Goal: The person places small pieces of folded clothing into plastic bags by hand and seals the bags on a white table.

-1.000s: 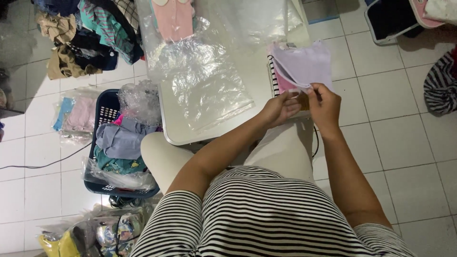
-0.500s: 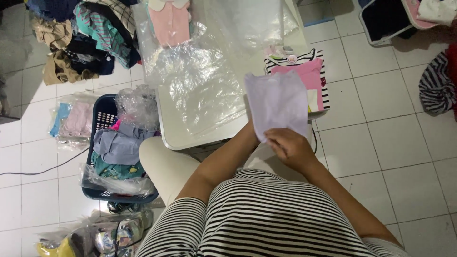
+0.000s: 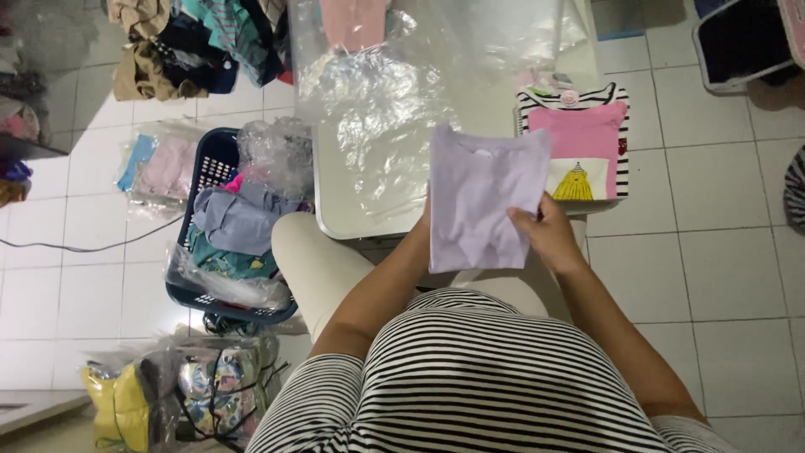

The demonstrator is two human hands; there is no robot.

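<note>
We hold the folded lilac garment (image 3: 486, 197) upright above the white table's (image 3: 344, 201) near edge, right hand (image 3: 549, 235) pinching its side, left hand (image 3: 422, 239) gripping from behind. Clear plastic bags (image 3: 377, 126) lie at ten o'clock; bagging seems next.

We see a folded lilac garment (image 3: 485, 197), flat and smooth, upright between both hands: its right edge pinched, its left edge backed from behind.
</note>
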